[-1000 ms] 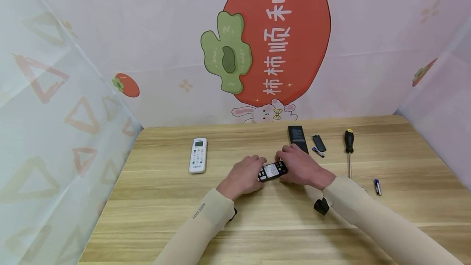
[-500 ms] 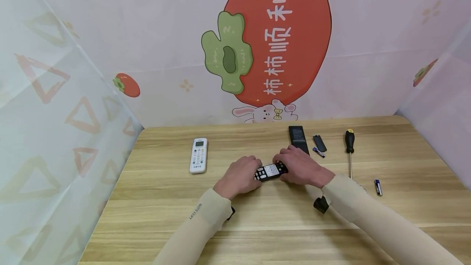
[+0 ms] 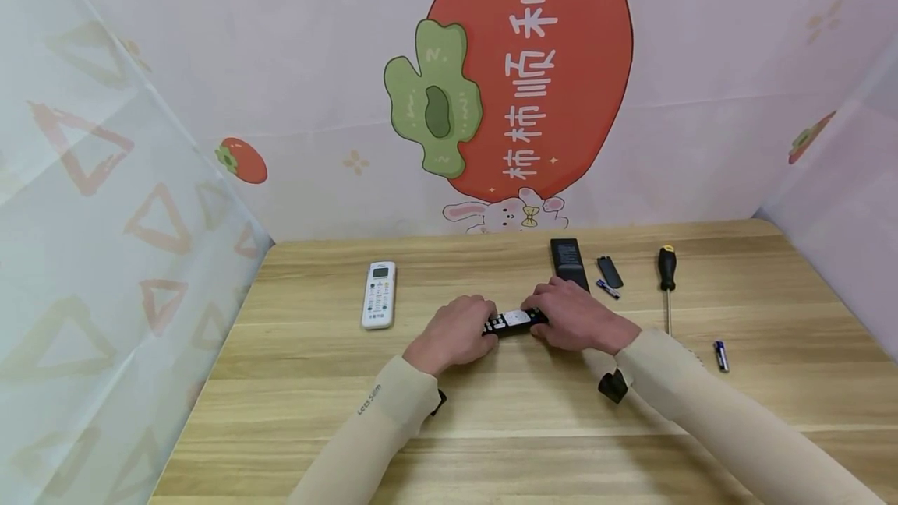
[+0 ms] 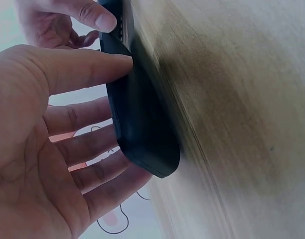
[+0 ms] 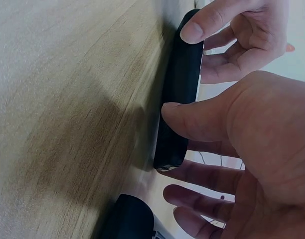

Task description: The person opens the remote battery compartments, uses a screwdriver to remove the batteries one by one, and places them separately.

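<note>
A black remote control (image 3: 517, 319) with a white button panel is held between both hands, near the middle of the table in the head view. Its left end is gripped by my left hand (image 3: 457, 335), thumb on the near side and fingers on the far side. My right hand (image 3: 578, 316) pinches the other end, with thumb (image 5: 185, 119) on the near side. Both wrist views show the remote (image 4: 137, 109) standing tilted on its long side, close over the wood. The left wrist view shows its smooth dark near side, while the buttons mostly face away.
Behind my right hand lies another black remote (image 3: 567, 259), next to a small dark battery cover (image 3: 609, 272) and a battery (image 3: 608, 289). Further right are a screwdriver (image 3: 666, 267) and another battery (image 3: 721, 356). A white remote (image 3: 379, 294) lies on the left of the table (image 3: 302, 380).
The black remote has tilted, its button face now looking narrower in the head view. My left hand has shifted slightly left, uncovering more buttons. The right hand stays nearly in place.
</note>
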Demonstrator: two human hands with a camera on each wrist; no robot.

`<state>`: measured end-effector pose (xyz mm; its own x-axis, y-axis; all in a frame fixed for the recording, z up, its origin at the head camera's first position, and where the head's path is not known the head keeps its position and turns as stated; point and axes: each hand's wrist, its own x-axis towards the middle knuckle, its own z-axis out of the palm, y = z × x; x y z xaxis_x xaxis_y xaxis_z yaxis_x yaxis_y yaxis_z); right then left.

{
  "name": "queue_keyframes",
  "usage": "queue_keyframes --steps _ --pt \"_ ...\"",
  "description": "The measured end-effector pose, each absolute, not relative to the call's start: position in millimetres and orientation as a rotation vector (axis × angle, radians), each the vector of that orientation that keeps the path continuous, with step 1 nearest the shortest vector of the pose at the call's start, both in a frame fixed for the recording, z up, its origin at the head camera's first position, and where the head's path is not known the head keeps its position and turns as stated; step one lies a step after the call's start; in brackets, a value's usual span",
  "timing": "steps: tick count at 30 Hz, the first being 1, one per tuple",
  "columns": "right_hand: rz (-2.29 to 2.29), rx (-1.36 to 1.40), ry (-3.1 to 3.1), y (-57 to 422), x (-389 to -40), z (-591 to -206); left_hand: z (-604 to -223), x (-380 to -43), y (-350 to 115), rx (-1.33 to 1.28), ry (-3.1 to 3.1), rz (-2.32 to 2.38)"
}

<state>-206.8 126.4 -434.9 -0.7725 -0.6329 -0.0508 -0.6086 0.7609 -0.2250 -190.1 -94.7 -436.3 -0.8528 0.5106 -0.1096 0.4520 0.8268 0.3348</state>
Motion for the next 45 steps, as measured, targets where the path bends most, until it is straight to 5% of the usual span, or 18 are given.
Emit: queue_keyframes --steps 45 --pt "-0.682 -0.973 2.703 128 -219 -430 -440 -194 -102 0.837 3.027 0.258"
